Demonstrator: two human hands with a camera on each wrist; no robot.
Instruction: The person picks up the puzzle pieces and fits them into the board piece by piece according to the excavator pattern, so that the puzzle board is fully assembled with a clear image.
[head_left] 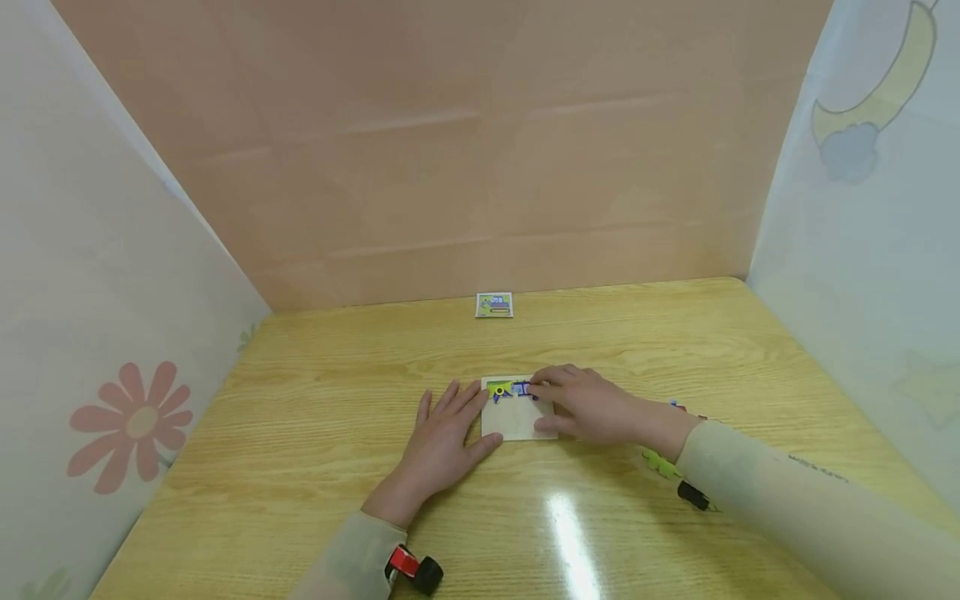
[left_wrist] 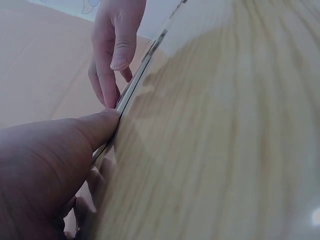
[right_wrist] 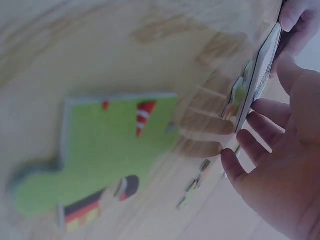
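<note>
A square white board (head_left: 513, 421) is lying before a rectangular printed card (head_left: 494, 305). Green jigsaw pieces (head_left: 660, 463) are lying to the board's right.

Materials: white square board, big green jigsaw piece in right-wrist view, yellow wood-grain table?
White square board: likely card or thin wood, matte; thin pale edge, no glare.
Green jigsaw piece: probably printed card or wood; artwork, pale edge; blur leaves finish open.
Yellow wood-grain table: wood or laminate, glossy; streaked grain, bright reflection.
</note>
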